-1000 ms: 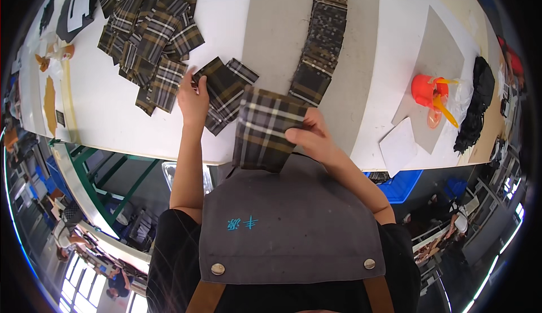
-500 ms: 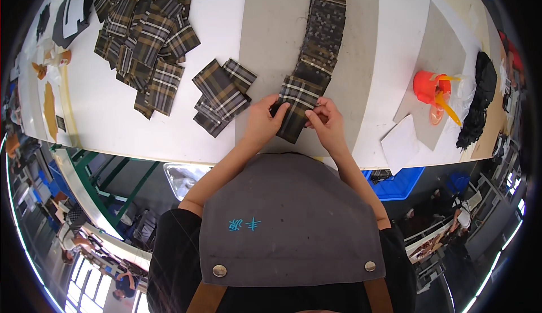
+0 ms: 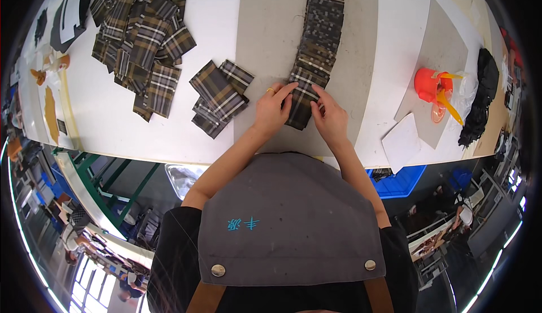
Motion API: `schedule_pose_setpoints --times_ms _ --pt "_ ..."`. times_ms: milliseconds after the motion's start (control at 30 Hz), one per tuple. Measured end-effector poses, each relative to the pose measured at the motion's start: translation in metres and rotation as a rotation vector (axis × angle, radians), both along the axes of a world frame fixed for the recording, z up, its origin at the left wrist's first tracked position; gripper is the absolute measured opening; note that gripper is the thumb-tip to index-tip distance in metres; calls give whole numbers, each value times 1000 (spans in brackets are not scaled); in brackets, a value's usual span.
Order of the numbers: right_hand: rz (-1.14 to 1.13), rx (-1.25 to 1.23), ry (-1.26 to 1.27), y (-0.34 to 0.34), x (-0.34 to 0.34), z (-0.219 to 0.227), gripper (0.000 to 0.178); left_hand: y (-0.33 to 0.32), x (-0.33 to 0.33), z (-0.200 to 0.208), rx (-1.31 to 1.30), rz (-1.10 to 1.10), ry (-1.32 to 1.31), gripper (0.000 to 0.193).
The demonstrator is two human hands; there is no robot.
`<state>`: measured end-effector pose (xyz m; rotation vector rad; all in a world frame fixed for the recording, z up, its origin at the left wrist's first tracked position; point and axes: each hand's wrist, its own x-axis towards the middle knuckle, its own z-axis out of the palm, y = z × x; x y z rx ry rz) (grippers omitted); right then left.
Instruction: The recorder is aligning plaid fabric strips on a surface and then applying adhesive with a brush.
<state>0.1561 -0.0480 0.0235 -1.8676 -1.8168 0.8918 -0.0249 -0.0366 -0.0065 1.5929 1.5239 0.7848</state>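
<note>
A long row of overlapping dark plaid fabric pieces [image 3: 319, 36] runs up a grey board [image 3: 265, 36] on the white table [image 3: 220, 25]. At the near end of the row lies a brown plaid piece [image 3: 302, 99]. My left hand [image 3: 272, 108] presses flat on its left edge, a ring on one finger. On the piece's right edge rests my right hand [image 3: 329, 115], fingers bent and touching the cloth.
A small stack of plaid pieces [image 3: 219, 95] lies left of my hands, a bigger heap [image 3: 141, 30] further left. An orange cup [image 3: 430, 84] with a yellow tool stands on a second grey board [image 3: 440, 47] at right, beside black cloth [image 3: 480, 101] and white paper [image 3: 402, 141].
I lifted a plaid piece from near the table edge, carried it forward and laid it at the near end of the row. Both hands now press it down.
</note>
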Motion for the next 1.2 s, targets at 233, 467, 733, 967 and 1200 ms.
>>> schedule_pose_setpoints --times_ms 233,467,733,967,1200 --pt "22 13 -20 0 1 -2 41 0 1 -1 -31 0 12 29" --pt "15 25 -20 1 2 -3 41 0 2 0 -34 -7 43 27" --pt "27 11 -32 1 4 -5 40 1 4 -1 20 -33 104 26" --pt "-6 -3 -15 10 -8 17 35 -2 -6 18 148 32 53 32" --pt "142 -161 364 54 -74 24 32 -39 -93 24 223 399 309 37"
